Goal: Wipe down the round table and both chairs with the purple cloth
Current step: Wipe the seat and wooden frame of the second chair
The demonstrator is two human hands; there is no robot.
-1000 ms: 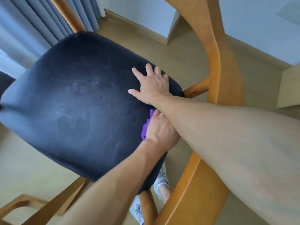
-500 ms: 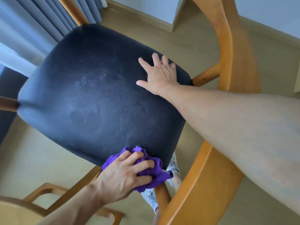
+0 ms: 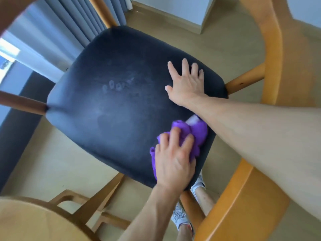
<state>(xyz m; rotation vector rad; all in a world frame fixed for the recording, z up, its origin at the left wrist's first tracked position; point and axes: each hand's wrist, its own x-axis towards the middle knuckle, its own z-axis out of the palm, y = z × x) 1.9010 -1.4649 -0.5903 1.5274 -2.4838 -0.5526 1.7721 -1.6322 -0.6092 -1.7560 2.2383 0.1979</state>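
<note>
The chair's dark padded seat fills the middle of the view, with faint finger marks on its surface. My left hand grips the bunched purple cloth and presses it on the seat's near right corner, just under my right forearm. My right hand lies flat with spread fingers on the seat's far right side. The chair's curved wooden back and arm frame arcs around the right side. A rounded edge of the wooden table shows at bottom left.
Grey curtains hang at the top left beside a window. Wooden chair legs and rails cross below the seat. My feet in light shoes stand on the pale wooden floor under the seat's near corner.
My left hand slid the purple cloth from the seat's front edge back up to the right, close under my right forearm. My right hand stayed flat on the seat.
</note>
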